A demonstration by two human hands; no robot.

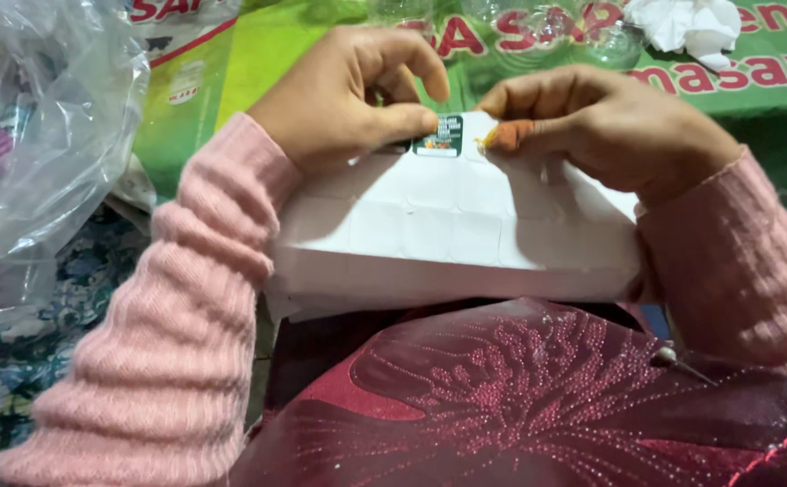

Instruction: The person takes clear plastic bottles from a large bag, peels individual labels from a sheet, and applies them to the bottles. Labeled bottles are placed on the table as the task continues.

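A white sheet (pixel 429 225) with a grid of die-cut squares lies over my lap, its near edge folded down. One small green and dark sticker (pixel 438 136) sits at the sheet's far edge. My left hand (pixel 348 90) pinches that sticker between thumb and forefinger. My right hand (pixel 601 126) rests on the sheet just right of the sticker, its orange-stained fingertip touching the sheet beside it. Both arms wear pink knitted sleeves.
A clear plastic bag (pixel 32 135) bulges at the left over a patterned cloth. A green printed banner (pixel 754 81) lies behind the hands, with clear plastic containers (pixel 538 36) and a crumpled white tissue (pixel 691 25) on it. A beaded maroon cloth (pixel 520 397) covers my lap.
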